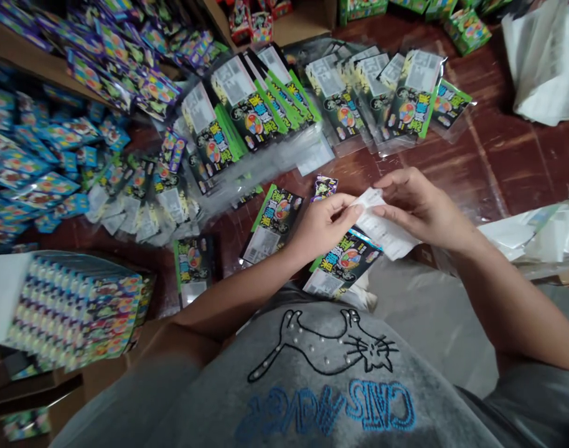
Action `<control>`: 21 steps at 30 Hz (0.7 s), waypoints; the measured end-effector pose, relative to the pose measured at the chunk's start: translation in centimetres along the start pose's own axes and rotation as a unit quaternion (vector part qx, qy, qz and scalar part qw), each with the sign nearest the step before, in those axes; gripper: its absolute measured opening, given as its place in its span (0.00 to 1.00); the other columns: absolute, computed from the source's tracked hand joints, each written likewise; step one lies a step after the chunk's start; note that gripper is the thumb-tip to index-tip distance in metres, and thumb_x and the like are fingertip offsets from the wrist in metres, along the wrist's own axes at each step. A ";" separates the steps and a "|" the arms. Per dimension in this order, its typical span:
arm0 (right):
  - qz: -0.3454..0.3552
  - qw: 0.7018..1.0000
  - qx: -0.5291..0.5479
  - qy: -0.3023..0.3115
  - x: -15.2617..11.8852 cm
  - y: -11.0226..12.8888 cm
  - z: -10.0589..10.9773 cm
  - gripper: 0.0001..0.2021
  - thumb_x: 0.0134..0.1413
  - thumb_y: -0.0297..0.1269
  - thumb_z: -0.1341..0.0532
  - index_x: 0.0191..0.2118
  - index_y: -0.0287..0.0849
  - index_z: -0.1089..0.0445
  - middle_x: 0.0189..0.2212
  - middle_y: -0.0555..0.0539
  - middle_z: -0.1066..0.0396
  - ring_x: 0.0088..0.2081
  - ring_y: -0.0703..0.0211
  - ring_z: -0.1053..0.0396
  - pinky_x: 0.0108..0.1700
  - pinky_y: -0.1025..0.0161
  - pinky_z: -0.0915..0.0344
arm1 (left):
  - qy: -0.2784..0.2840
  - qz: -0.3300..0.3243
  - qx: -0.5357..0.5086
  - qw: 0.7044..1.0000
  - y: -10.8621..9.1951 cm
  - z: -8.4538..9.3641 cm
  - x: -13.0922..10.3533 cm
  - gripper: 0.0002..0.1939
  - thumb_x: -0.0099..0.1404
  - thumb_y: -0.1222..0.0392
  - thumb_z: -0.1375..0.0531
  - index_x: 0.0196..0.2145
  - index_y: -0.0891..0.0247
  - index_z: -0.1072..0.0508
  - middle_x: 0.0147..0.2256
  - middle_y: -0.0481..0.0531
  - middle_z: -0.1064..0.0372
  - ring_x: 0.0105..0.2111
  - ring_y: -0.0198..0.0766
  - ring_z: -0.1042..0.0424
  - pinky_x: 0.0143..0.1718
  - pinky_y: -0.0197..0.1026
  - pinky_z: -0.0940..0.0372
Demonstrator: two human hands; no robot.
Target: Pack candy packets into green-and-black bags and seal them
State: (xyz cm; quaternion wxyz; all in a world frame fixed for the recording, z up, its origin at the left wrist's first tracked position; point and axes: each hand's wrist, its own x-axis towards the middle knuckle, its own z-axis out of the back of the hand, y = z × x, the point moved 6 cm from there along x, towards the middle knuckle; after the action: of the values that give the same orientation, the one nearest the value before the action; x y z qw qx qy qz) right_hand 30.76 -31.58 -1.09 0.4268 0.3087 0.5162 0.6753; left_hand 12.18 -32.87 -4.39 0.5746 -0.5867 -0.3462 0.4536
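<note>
A white printed paper slip is held between my two hands, in front of my chest. My left hand pinches its left end between thumb and fingers. At the slip's upper edge, the thumb and fingers of my right hand close on the paper. Just below lies a black and green packet with colourful candy pictures, on my lap side. A small purple packet shows beyond my left hand, partly covered by it. Another black and green packet lies left of that hand.
Rows of filled clear packets spread across the dark red floor. Blue packets and purple packets are heaped left. A printed card stack stands lower left. White sheets and plastic sleeves lie right.
</note>
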 end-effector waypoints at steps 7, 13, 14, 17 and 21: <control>0.171 0.970 -0.175 0.007 0.5 2.0 0.7 0.10 0.73 0.46 0.37 0.48 0.48 0.20 0.43 0.45 0.18 0.46 0.52 0.21 0.49 0.54 0.24 | 0.036 0.005 0.000 0.999 -1.0 -0.7 0.1 0.12 0.70 0.54 0.38 0.42 0.63 0.19 0.37 0.49 0.21 0.36 0.35 0.26 0.38 0.37 0.34; 0.179 0.969 -0.173 0.008 0.2 1.5 0.3 0.12 0.72 0.45 0.34 0.53 0.50 0.19 0.45 0.45 0.20 0.45 0.56 0.21 0.50 0.56 0.23 | 0.016 0.009 -0.033 0.999 -0.9 -0.4 0.1 0.11 0.67 0.52 0.36 0.35 0.60 0.17 0.39 0.50 0.20 0.39 0.37 0.26 0.43 0.40 0.33; 0.183 0.967 -0.176 -0.007 0.1 1.3 0.4 0.13 0.71 0.47 0.33 0.54 0.51 0.19 0.47 0.44 0.21 0.47 0.55 0.22 0.51 0.55 0.22 | 0.009 0.029 -0.051 0.998 -0.5 -0.3 0.1 0.11 0.67 0.51 0.35 0.33 0.60 0.18 0.37 0.49 0.21 0.38 0.36 0.27 0.43 0.40 0.34; 0.199 0.958 -0.200 -0.042 -0.1 0.8 0.6 0.13 0.68 0.49 0.31 0.53 0.53 0.18 0.50 0.44 0.23 0.51 0.53 0.23 0.53 0.53 0.23 | 0.002 0.089 -0.107 0.990 0.4 -0.5 0.0 0.12 0.65 0.49 0.34 0.32 0.61 0.19 0.32 0.47 0.24 0.34 0.34 0.30 0.40 0.40 0.36; 0.209 0.953 -0.218 -0.014 -0.1 0.6 0.2 0.09 0.71 0.46 0.33 0.49 0.50 0.18 0.48 0.45 0.23 0.49 0.56 0.23 0.51 0.57 0.24 | 0.007 0.107 -0.121 0.987 0.4 -0.6 -0.1 0.13 0.64 0.48 0.33 0.31 0.61 0.19 0.33 0.48 0.25 0.35 0.35 0.30 0.40 0.40 0.36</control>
State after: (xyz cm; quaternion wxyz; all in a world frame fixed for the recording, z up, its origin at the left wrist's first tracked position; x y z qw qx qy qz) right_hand 30.79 -31.62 -0.43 0.3402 0.3184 0.2739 0.8413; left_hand 12.63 -33.19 -4.81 0.4498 -0.6885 -0.3295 0.4638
